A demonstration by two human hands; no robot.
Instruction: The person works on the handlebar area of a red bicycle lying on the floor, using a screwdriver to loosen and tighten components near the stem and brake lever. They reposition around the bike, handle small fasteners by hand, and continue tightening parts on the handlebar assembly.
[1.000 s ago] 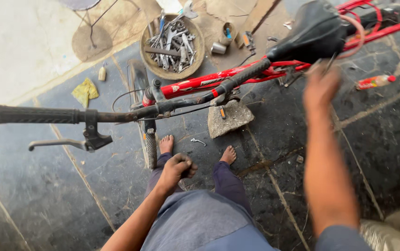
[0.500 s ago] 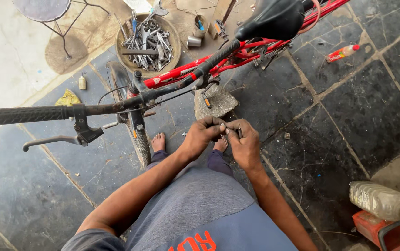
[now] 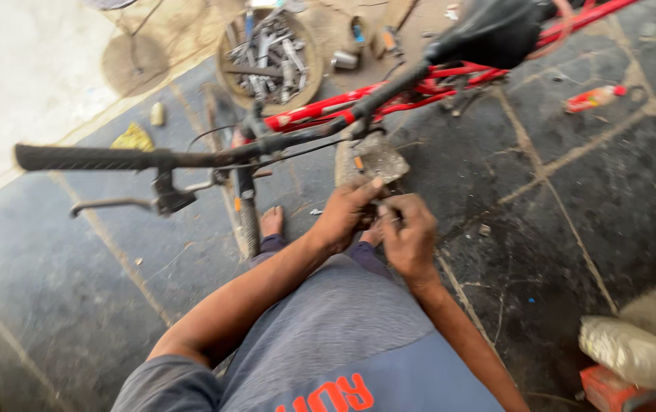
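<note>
Red tubing of the bicycle frame (image 3: 320, 114) was seen running across the dark tiled floor (image 3: 572, 206), the black handlebar (image 3: 99, 158) stretched out above the knees. Both hands were brought together just below it: the left hand (image 3: 343, 217) and right hand (image 3: 410, 236) were curled closed around a small part (image 3: 380, 220), too blurred to be identified. A round basket of metal tools (image 3: 267, 57) was left well apart, beyond the frame.

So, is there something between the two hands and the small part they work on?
Nothing visible. The left hand and right hand meet directly around the small part; the handlebar lies beyond them.
</note>
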